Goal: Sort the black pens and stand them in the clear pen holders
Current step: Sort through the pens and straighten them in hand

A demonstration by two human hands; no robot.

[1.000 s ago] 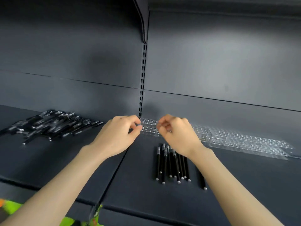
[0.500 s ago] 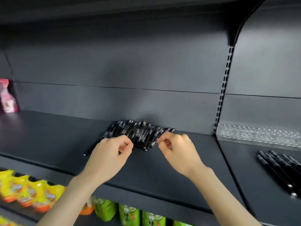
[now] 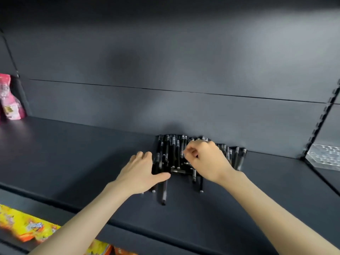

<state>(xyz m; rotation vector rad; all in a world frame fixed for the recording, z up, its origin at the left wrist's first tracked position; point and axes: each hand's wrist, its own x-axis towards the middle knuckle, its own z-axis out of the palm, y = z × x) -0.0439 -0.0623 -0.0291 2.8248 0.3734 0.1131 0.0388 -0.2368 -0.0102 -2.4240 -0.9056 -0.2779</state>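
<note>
Black pens heaped on shelf against back wall. Left hand flat, fingers straight, touching heap's left edge. Right hand curled over heap; cannot tell whether it pinches a pen. Clear pen holder well apart, far right

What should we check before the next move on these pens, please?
1. Pens within reach: ok, the pile lies under both hands.
2. Left hand bracing the pile: ok, open against its left edge.
3. Right hand gripping a pen: cannot tell, curled fingers hide it.
4. Holder in view: ok, far right, apart from the pile.
5. Pens aligned: not ok, some lie crosswise or stick out front.
</note>
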